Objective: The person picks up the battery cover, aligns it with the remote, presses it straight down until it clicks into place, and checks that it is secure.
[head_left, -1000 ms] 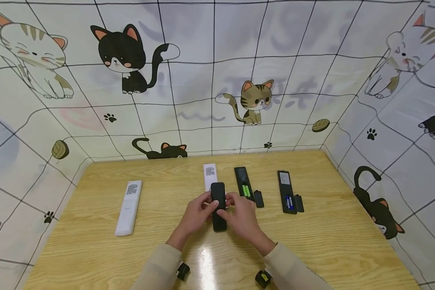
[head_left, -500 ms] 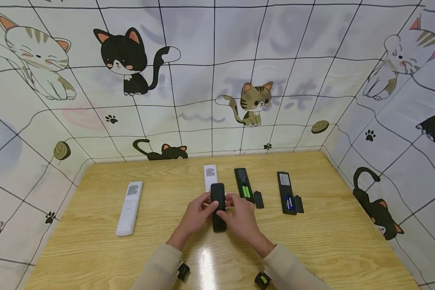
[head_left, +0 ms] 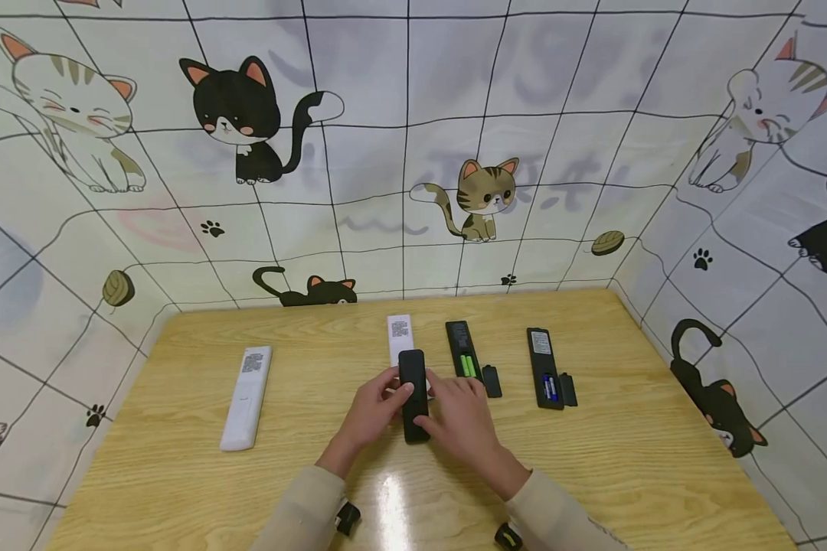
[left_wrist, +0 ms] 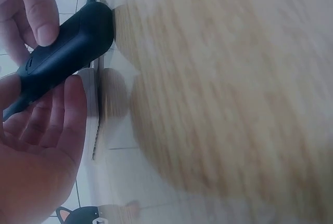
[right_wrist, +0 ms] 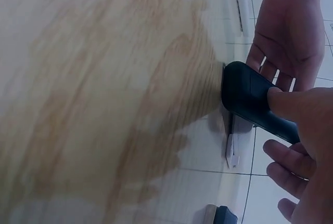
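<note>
A black remote (head_left: 413, 396) is tilted up off the table in the head view, its near end low by the tabletop. The left hand (head_left: 372, 409) grips its left side, thumb on the face and fingers behind, as the left wrist view shows of the remote (left_wrist: 67, 47). On the right, the right hand (head_left: 463, 421) lays its thumb on the lower part of the face; in the right wrist view that thumb presses the remote (right_wrist: 255, 96), with the other fingers spread beside and below it. The remote's underside is hidden in the head view.
Behind the held remote lies a white remote (head_left: 400, 337), partly covered. Another white remote (head_left: 246, 398) is at left. Two black remotes (head_left: 459, 340) (head_left: 541, 360) lie open at right, showing green and blue batteries, with covers (head_left: 491, 381) (head_left: 568, 389) beside them. A cat-print sheet (head_left: 358, 153) surrounds the table.
The right hand's fingers have spread slightly and its wrist has shifted a little right, its thumb slightly lower on the remote. The held remote's top has moved slightly left. The left hand keeps its grip.
</note>
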Available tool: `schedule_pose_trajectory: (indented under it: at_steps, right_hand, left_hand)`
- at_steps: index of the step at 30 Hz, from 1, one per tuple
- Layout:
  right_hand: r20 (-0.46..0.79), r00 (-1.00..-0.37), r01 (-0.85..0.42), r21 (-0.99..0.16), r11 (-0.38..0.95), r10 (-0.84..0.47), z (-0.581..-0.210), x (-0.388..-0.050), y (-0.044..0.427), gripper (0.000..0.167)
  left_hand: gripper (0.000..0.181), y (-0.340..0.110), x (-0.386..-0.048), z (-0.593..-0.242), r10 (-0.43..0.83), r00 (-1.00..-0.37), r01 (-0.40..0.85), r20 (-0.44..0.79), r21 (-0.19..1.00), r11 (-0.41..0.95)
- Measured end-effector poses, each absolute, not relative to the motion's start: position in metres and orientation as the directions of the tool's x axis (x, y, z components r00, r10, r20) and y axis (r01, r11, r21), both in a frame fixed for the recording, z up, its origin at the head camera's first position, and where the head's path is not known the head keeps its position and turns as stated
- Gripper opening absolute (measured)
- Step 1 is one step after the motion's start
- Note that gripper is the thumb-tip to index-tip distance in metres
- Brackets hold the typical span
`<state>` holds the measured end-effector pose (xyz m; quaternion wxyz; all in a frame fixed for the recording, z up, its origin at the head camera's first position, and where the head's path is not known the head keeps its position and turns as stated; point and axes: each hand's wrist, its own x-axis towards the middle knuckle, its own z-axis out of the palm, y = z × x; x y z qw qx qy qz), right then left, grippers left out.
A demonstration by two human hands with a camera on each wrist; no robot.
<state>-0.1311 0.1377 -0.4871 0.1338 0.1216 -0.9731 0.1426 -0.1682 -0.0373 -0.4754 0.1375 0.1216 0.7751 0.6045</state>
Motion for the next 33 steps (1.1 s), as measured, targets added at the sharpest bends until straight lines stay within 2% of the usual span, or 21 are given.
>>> schedule_pose_trajectory:
  at_steps: [3, 6, 19, 25, 33]
  right_hand:
    - [0.31, -0.92, -0.305, -0.189, 0.933, -0.238, -0.488, -0.129, 0.139, 0.085]
    - [0.313, -0.914, -0.322, -0.18, 0.929, -0.257, -0.488, -0.129, 0.139, 0.089]
    - [0.305, -0.909, -0.351, -0.186, 0.918, -0.285, -0.493, -0.128, 0.139, 0.087]
    - [0.299, -0.909, -0.352, -0.182, 0.918, -0.289, -0.494, -0.128, 0.14, 0.088]
    - [0.33, -0.89, -0.386, -0.172, 0.906, -0.316, -0.494, -0.128, 0.142, 0.085]
  left_hand:
    - [0.035, -0.037, -0.171, -0.485, 0.343, -0.937, 0.026, -0.065, 0.967, 0.253]
    - [0.034, -0.038, -0.173, -0.493, 0.334, -0.94, 0.028, -0.061, 0.967, 0.255]
    - [0.028, -0.042, -0.175, -0.499, 0.34, -0.939, 0.025, -0.055, 0.973, 0.228]
    - [0.028, -0.041, -0.169, -0.48, 0.353, -0.933, 0.015, -0.069, 0.973, 0.229]
    - [0.028, -0.042, -0.175, -0.497, 0.321, -0.945, 0.034, -0.057, 0.962, 0.273]
